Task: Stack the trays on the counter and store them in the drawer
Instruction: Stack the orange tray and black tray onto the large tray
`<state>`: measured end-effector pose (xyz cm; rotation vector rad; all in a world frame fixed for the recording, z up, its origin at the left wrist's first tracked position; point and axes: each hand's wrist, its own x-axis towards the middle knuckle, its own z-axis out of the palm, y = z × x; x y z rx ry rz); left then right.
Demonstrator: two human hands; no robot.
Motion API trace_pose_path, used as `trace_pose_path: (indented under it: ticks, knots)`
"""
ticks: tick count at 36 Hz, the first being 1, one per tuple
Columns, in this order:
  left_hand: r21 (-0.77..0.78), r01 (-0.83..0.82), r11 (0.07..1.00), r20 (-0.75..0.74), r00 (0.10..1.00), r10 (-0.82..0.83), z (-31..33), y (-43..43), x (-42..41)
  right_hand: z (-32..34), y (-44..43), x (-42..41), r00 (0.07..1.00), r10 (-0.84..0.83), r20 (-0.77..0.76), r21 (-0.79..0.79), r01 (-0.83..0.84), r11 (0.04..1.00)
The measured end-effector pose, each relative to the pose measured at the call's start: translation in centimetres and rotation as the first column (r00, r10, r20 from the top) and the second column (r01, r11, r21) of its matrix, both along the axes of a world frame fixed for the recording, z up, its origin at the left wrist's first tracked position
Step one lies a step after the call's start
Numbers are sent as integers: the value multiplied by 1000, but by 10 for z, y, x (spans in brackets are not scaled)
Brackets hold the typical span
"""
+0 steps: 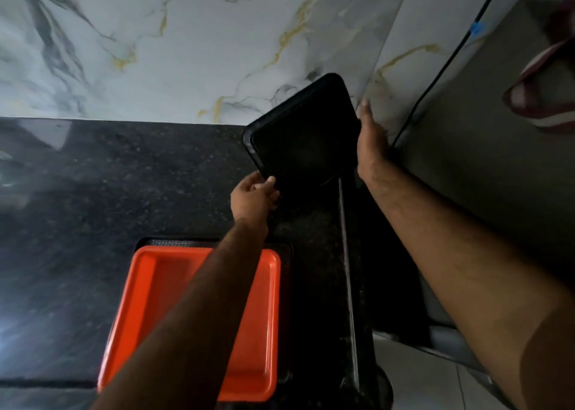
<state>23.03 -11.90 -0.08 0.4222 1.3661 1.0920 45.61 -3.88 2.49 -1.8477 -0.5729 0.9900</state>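
Observation:
A black tray (303, 135) stands tilted against the marble wall at the back right of the dark counter (124, 191). My left hand (253, 196) grips its lower left edge. My right hand (370, 138) holds its right edge, thumb up along the rim. An orange tray (155, 300) lies near the counter's front edge, resting on a darker tray (287, 285) whose rim shows around it. My left forearm crosses over the orange tray and hides part of it.
The counter ends at a metal strip (348, 285) on the right. Beyond it stands a grey appliance (482, 176) with a black cable (441, 67) running up the wall. A striped cloth (541, 92) lies on the appliance. Floor tiles (420, 378) show below right.

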Motion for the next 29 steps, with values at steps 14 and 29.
trace_pose_path:
  ticks: [14,29]
  knots:
    - [154,156,976,-431,899,-75,49,-74,-166,42,-153,-122,803,158,-575,373,86,924]
    - [-227,401,887,-887,292,-359,24,-184,-280,-10,-310,-237,881,351,317,-219,-292,931]
